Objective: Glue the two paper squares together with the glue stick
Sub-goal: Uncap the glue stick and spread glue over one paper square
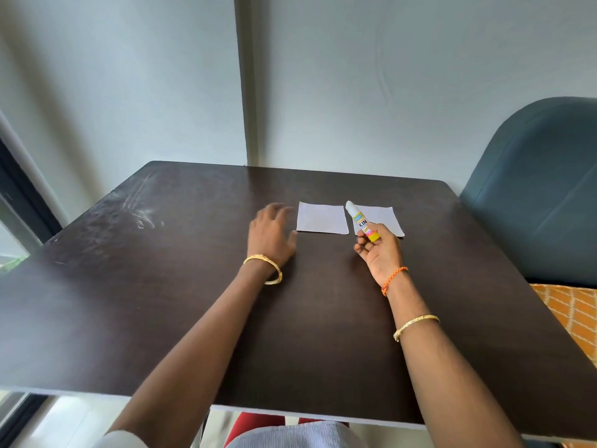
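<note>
Near the middle of the frame, the right hand [379, 250] grips the light, stiff white-and-yellow plastic glue stick [361, 223] by its bottom; the left hand [271, 232] is spread wide beside two thin, floppy white paper squares [322, 218] on the dark desk [161, 302].

You look at a scene lit by soft daylight from the window [13, 221] at the left edge of the frame. A pale sheen lies on the dark table [135, 286] at left and shows its scratches; the right side stays darker. Shadows are faint. The left hand [271, 234] is slightly blurred. Straight lines bow toward the edges of the frame.
</note>
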